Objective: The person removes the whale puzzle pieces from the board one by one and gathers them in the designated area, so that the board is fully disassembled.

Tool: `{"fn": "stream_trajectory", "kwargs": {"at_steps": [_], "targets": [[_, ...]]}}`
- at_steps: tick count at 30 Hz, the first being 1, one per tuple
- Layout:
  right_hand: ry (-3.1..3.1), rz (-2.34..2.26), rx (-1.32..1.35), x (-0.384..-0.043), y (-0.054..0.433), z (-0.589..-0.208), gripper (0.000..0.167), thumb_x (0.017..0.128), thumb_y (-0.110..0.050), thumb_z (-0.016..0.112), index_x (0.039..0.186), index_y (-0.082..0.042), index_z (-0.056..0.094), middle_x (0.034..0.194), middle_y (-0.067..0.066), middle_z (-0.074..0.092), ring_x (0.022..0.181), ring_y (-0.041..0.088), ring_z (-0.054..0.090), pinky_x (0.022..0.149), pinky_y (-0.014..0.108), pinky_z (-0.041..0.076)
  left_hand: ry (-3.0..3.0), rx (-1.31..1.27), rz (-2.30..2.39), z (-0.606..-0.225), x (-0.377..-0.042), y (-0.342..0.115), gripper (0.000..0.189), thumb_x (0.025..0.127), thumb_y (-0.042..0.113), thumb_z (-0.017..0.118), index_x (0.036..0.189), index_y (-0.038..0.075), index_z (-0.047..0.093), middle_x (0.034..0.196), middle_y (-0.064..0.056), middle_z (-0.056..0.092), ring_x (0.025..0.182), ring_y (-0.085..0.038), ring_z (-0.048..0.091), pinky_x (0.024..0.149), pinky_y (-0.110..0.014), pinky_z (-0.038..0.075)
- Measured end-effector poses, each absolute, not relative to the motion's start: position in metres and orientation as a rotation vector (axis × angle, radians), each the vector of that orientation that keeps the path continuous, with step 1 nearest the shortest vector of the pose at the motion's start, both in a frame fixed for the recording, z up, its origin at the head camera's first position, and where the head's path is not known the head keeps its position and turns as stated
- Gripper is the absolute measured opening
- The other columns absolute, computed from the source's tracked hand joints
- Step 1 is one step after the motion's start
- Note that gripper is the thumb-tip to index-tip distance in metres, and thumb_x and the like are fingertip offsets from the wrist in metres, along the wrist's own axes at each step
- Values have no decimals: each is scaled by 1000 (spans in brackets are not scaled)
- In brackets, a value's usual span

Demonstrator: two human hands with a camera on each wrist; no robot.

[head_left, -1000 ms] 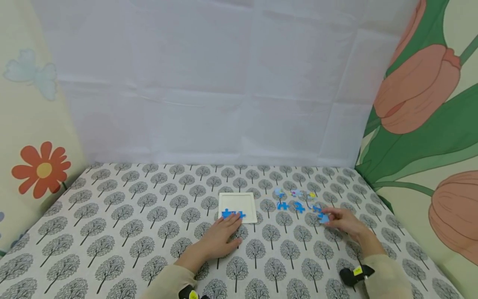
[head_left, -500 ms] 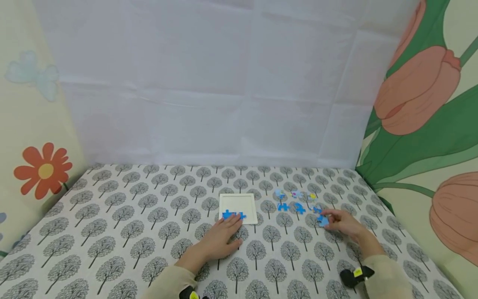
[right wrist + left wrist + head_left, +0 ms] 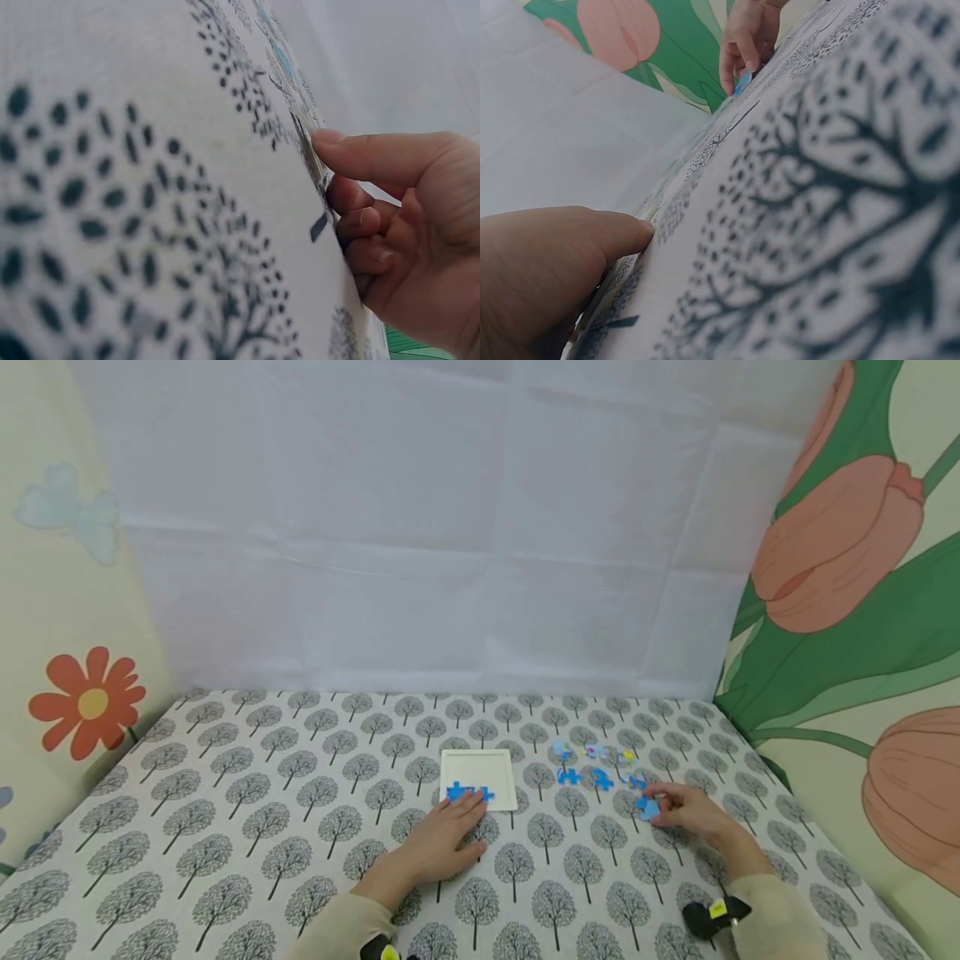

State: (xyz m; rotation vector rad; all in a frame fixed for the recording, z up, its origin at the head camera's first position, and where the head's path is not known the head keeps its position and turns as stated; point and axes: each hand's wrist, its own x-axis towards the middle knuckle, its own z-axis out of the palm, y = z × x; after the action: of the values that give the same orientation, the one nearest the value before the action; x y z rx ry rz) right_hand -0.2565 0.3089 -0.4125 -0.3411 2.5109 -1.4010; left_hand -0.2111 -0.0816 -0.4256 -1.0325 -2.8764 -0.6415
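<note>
My left hand [image 3: 441, 842] lies flat with straight fingers over the near edge of a square cream puzzle tray [image 3: 480, 767]. Its fingertips rest on joined blue jigsaw pieces [image 3: 455, 791] along the tray's near side, partly covering them. Off to the right, my right hand [image 3: 693, 810] pinches a blue jigsaw piece [image 3: 647, 808] between thumb and fingers, close over the cloth. In the right wrist view that piece [image 3: 304, 141] shows edge-on beneath the thumb, other fingers curled under. The left wrist view shows my left thumb [image 3: 626, 234] near the cloth.
Several loose jigsaw pieces [image 3: 600, 778] lie in two rows between the tray and my right hand; a yellow-flowered piece [image 3: 627, 755] is in the far row. A tree-print cloth [image 3: 300, 827] covers the table. A white sheet [image 3: 390, 568] hangs behind it.
The blue piece in my right hand has turned and shifted slightly toward me and left in the fingers. My left hand has stayed in place on the tray.
</note>
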Motion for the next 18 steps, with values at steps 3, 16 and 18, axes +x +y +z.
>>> {"fn": "stream_trajectory", "kwargs": {"at_steps": [3, 16, 18], "targets": [[2513, -1397, -344, -256, 308, -412, 45, 75, -2, 64, 115, 10, 47, 70, 4, 43, 61, 17, 39, 56, 28, 40, -2877, -1033, -639, -425, -211, -81, 54, 88, 28, 46, 130, -5, 33, 136, -16, 26, 125, -30, 19, 100, -45, 14], [2549, -1346, -353, -256, 306, -411, 44, 73, -2, 65, 112, 10, 49, 68, 4, 45, 58, 17, 40, 54, 29, 40, -2774, -1092, -706, -431, -213, -84, 57, 90, 34, 41, 131, -4, 31, 137, -17, 24, 126, -30, 17, 101, -45, 11], [2544, -1350, -342, -256, 306, -412, 44, 73, -2, 65, 112, 10, 49, 68, 4, 45, 59, 17, 40, 55, 30, 41, -2818, -1063, -713, -426, -210, -82, 54, 89, 29, 45, 129, -6, 35, 135, -19, 27, 124, -32, 20, 99, -47, 15]]}}
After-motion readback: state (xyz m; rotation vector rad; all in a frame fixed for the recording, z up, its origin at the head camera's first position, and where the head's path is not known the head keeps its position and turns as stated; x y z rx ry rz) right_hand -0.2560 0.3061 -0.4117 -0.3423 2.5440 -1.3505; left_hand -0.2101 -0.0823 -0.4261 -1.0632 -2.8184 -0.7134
